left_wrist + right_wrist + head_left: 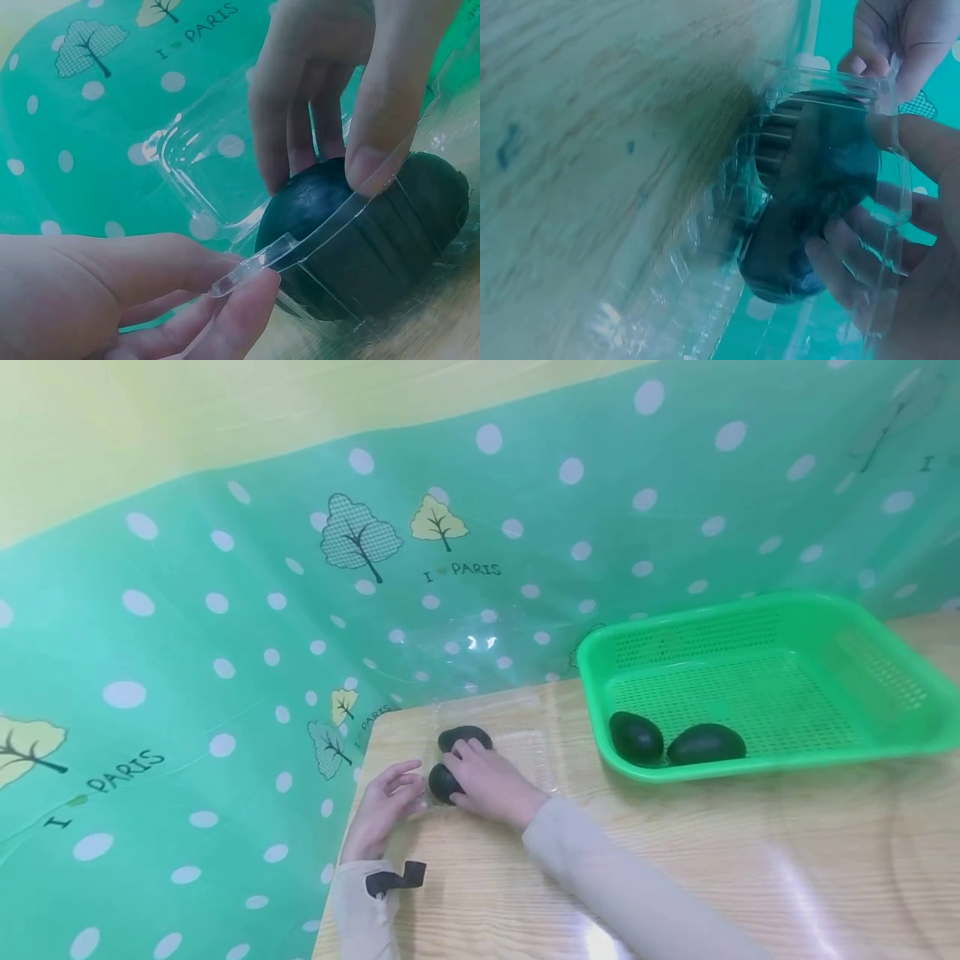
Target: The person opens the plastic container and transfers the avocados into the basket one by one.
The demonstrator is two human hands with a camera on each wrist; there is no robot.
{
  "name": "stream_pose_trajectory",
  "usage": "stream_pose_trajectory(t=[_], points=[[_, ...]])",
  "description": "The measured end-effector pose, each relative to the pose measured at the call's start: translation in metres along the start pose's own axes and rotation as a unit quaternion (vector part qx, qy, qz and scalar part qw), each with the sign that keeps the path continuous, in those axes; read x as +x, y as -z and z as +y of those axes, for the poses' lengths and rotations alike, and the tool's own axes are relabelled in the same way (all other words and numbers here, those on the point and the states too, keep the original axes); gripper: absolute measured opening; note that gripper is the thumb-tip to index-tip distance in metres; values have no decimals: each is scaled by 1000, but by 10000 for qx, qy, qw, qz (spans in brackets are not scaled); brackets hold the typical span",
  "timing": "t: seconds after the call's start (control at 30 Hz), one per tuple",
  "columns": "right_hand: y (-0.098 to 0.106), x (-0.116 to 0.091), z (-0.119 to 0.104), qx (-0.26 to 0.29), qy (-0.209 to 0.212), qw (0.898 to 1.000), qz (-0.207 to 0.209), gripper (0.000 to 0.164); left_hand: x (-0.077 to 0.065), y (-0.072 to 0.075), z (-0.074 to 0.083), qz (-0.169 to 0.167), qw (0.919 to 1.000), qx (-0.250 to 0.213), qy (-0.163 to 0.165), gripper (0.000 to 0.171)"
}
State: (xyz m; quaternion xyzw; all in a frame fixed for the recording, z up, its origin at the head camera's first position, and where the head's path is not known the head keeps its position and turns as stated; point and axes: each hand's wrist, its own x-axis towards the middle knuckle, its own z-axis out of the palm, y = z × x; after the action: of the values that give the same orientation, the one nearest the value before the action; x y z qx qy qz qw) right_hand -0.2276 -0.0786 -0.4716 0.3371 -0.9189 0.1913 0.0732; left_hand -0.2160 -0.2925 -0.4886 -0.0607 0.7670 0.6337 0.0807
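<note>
A clear plastic clamshell box (534, 758) lies on the table with its lid (202, 176) raised at the back. Two dark avocados sit at its left end: a nearer avocado (442, 785) and a farther avocado (459, 735). My right hand (491, 783) reaches into the box and grips the nearer avocado, thumb on one side and fingers on the other. In the left wrist view, my left hand (172, 300) pinches the box's rim tab (255, 266) between thumb and fingers. The box's clear wall stands in front of the avocados in the right wrist view.
A green plastic basket (600, 710) stands to the right, holding an avocado (636, 737) and another avocado (707, 744) along its near side. Behind the wooden table (675, 843) hangs a green dotted cloth (247, 693), which also runs down the left edge.
</note>
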Motion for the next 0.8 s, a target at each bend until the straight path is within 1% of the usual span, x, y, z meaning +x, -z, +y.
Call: stream_pose_trajectory(t=[0.2, 0.3, 0.4, 0.5, 0.7, 0.8], points=[[0, 2, -2, 231, -218, 9994, -150, 55, 0, -1, -1, 87, 9999, 82, -22, 47], [2, 5, -4, 184, -302, 9993, -148, 54, -1, -2, 0, 124, 9999, 112, -22, 47], [4, 9, -6, 27, -293, 9995, -102, 50, -2, -1, 1, 127, 9998, 149, -36, 47], [3, 11, -6, 40, -313, 9995, -95, 48, -1, 0, 1, 142, 9997, 178, -64, 48], [1, 9, -5, 455, -578, 9969, -278, 57, 0, -1, 0, 148, 9997, 173, -59, 48], [-1, 8, -5, 640, -567, 9960, -259, 58, -1, 0, -2, 219, 9995, 230, -74, 47]])
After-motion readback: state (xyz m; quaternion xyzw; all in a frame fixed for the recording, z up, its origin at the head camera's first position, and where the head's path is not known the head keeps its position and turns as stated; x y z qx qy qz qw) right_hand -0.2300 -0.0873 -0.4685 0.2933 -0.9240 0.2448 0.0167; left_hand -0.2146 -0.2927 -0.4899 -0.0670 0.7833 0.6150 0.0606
